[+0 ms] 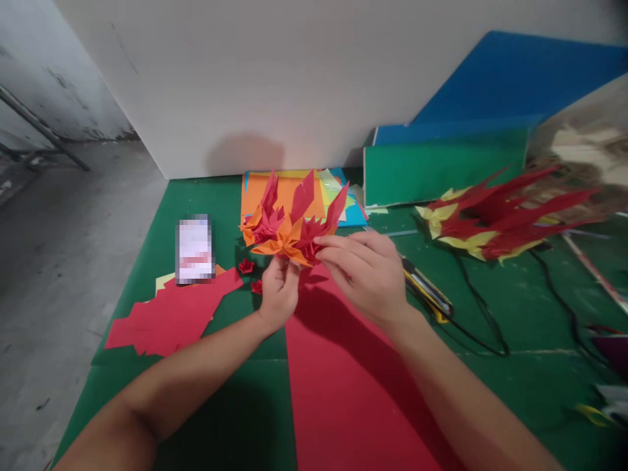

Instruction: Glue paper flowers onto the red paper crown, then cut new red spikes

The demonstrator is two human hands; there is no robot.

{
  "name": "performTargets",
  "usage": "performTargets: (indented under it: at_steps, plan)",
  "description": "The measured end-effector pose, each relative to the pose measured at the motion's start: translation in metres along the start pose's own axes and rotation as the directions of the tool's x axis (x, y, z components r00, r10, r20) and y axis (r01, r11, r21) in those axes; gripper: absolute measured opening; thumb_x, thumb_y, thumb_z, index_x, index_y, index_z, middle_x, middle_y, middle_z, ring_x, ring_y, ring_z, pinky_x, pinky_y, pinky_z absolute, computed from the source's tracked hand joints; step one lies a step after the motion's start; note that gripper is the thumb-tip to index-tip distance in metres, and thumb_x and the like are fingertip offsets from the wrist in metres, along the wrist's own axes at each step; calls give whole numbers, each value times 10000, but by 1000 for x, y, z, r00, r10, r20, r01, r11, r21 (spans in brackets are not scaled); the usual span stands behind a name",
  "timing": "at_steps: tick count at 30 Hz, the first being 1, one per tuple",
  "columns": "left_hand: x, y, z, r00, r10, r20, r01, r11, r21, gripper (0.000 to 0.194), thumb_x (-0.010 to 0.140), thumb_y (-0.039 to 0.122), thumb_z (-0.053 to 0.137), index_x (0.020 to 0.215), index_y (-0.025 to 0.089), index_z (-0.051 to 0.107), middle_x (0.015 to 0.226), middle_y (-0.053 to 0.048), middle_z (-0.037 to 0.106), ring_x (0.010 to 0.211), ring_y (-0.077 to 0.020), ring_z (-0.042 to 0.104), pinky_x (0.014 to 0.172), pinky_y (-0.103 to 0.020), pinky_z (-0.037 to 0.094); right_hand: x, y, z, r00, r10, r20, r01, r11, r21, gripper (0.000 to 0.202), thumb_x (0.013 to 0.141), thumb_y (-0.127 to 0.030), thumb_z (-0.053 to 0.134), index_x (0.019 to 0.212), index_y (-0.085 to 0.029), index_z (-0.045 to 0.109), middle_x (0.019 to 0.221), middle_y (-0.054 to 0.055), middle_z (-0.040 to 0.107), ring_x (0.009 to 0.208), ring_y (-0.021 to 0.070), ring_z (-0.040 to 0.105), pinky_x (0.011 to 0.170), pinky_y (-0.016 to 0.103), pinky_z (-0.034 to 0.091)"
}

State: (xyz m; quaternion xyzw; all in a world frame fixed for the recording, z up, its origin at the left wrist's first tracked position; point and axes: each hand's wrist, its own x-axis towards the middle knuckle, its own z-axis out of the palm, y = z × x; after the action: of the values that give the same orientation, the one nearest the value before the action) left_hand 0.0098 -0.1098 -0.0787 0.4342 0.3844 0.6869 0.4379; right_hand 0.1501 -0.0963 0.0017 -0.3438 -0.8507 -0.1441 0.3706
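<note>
In the head view my left hand [279,294] pinches the underside of a folded paper ornament [282,239], made of orange petals and pointed red pieces, and holds it above the table. My right hand [367,271] is at the ornament's right side, thumb and fingers closed on its red folded part. Two small red paper flowers [246,266] lie on the green table, left of my left hand. Under both hands stretches a large red paper sheet [353,386].
A blurred phone [195,250] rests by red paper scraps [171,314] at left. Coloured sheets [284,196] lie behind the ornament. At right are a yellow cutter knife [426,288], a black cable [478,307], a red and yellow paper ornament [490,216] and a green board [441,170].
</note>
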Motion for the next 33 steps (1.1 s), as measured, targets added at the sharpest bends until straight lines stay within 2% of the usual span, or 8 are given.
performTargets:
  at_steps: [4,9,15,21,23,26,29,33]
  plan:
    - [-2,3,2,998,-61,-3,60,996,-69,291,816,460,657,949,200,652,900,-35,711,836,-131,668,803,-247,530,-1,2,0,1000,-4,10,4,997,82,163,852,-77,568,888,-226,626,1000,1,746,807,156,597,768,307,476]
    - [-3,12,6,993,-116,22,118,974,-191,401,676,465,786,920,199,613,865,-23,717,770,-130,685,741,-256,561,-2,1,2,999,-40,21,37,988,147,185,876,-75,514,895,-211,637,982,23,745,855,157,634,801,309,508]
    - [0,15,8,992,-124,-9,121,977,-174,455,599,472,831,865,196,587,781,-4,707,732,-134,691,716,-268,574,-5,-2,6,999,-33,39,26,983,180,191,901,-103,488,913,-183,662,985,67,742,914,169,665,846,327,531]
    - [1,9,6,989,-145,-41,140,984,-112,404,663,489,778,876,193,605,818,-6,711,709,-115,671,688,-252,546,-1,-3,-1,994,42,97,-66,963,260,203,898,-129,523,1012,-218,665,1106,61,721,997,170,670,886,352,531]
    - [1,8,6,989,-146,-38,141,985,-100,403,667,486,777,887,193,608,824,-8,712,711,-115,670,692,-251,539,3,-3,-4,993,92,76,-111,952,286,154,885,-172,575,996,-225,668,1106,62,720,982,175,673,869,356,530]
    - [1,8,5,988,-144,-51,139,985,-102,410,655,479,788,889,194,608,835,-12,716,725,-122,676,695,-251,537,7,-5,-7,990,138,21,-138,954,266,85,864,-196,619,915,-228,679,988,47,736,884,172,675,787,339,524]
    - [0,8,6,987,-150,-48,144,983,-114,398,649,460,798,861,191,597,797,-1,712,699,-116,675,675,-245,542,8,-7,-5,994,109,-4,-106,975,196,54,852,-186,632,848,-203,683,869,44,726,785,166,652,701,319,504]
    - [-1,8,6,987,-153,-42,147,981,-126,396,653,435,802,879,189,588,811,-7,717,718,-124,687,699,-261,557,5,-9,-4,998,67,1,-67,988,139,104,867,-149,595,842,-199,683,845,37,727,761,160,648,694,312,506]
